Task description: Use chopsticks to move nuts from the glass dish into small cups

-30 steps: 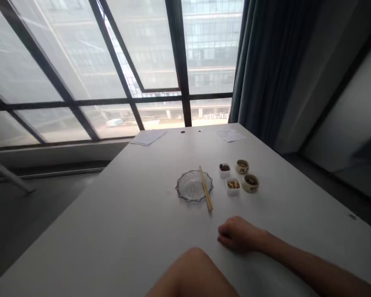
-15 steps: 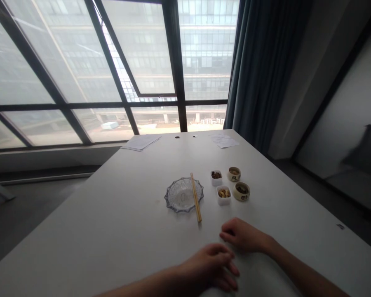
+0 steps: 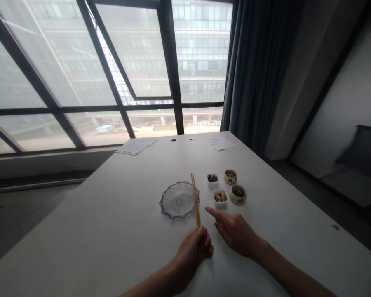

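My left hand (image 3: 191,258) is closed around the lower end of a pair of wooden chopsticks (image 3: 195,198), which rise past the right rim of a cut-glass dish (image 3: 177,200). My right hand (image 3: 236,233) rests just to the right, holding nothing, its index finger stretched towards the chopsticks. Beyond that fingertip stands a small white square cup of nuts (image 3: 220,198). Behind it is a matching cup of dark food (image 3: 212,181). Two round ceramic cups (image 3: 238,194) (image 3: 231,176) with dark lettering stand to their right, and the second holds a pale brown filling.
Everything stands on a long white table (image 3: 111,218), whose far edge meets a large framed window (image 3: 136,53). Sheets of paper (image 3: 136,146) (image 3: 220,142) lie near that edge. A dark curtain (image 3: 253,70) hangs at the far right corner.
My left hand has moved forward and closed on the chopsticks' lower end. My right index finger now stretches out, and the view has tilted slightly upward.
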Available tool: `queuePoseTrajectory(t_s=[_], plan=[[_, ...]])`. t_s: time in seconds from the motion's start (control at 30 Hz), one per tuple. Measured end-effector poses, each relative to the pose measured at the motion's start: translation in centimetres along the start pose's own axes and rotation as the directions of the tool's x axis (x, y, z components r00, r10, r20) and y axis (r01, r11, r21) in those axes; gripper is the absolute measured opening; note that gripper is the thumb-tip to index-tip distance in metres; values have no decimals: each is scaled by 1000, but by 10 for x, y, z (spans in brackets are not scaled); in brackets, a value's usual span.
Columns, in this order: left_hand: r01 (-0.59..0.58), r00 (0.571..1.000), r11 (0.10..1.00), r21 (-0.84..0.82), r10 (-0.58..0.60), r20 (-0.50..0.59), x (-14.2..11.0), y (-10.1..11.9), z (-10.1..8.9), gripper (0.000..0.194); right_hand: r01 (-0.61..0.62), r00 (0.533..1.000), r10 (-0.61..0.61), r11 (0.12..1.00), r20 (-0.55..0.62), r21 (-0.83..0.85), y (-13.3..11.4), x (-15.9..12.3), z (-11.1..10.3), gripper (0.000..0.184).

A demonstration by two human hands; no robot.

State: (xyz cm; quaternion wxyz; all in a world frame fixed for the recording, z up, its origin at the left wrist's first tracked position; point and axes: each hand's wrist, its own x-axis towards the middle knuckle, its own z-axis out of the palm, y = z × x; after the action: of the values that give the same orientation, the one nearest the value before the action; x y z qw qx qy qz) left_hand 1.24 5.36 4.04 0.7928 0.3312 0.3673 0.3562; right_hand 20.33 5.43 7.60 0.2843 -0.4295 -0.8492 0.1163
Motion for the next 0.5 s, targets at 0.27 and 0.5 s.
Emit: queuePoseTrajectory(t_s=[0.27, 0.5], plan=[[-176, 935, 932, 317, 58, 349, -28, 24, 31, 52, 179, 814, -225, 974, -535, -137, -5, 21, 10, 17], [-519, 829, 455, 724, 473, 298, 34, 57, 6, 55, 66, 589, 186, 959, -787, 276, 38, 15, -22, 57]])
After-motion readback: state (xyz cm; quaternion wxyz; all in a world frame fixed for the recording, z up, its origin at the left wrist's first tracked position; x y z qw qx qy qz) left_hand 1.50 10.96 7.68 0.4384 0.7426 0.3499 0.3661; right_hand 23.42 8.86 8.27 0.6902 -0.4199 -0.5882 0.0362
